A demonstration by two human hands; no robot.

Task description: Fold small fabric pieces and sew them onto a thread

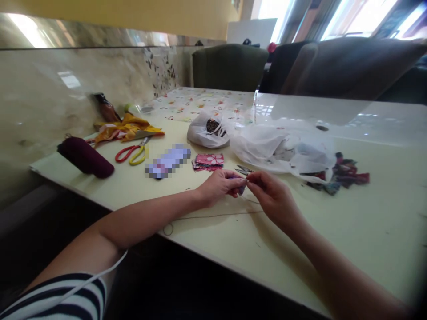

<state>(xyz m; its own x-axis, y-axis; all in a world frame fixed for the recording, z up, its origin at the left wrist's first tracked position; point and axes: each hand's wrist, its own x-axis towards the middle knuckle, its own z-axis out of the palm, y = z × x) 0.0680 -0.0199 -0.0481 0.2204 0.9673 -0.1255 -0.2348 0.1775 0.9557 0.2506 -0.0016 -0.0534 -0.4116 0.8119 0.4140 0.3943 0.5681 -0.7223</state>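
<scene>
My left hand (217, 186) is closed around a small piece of purple fabric (242, 188), which shows between its fingers. The thumb and forefinger of my right hand (271, 193) pinch at the fabric's edge; what lies between those fingertips is too small to make out. A dark thread (216, 216) runs across the table below both hands and ends in a loop by the front edge. Just behind the hands lie small scissors (244, 170), partly hidden. A stack of patterned fabric pieces (209, 162) is beyond my left hand.
On the left are a maroon thread spool (86, 158), red-and-yellow-handled scissors (131, 154), yellow cloth (130, 126) and a blurred flat item (168, 161). White plastic bags (263, 146) stand behind, dark fabric pieces (350, 173) on the right. Chairs (230, 66) line the far side.
</scene>
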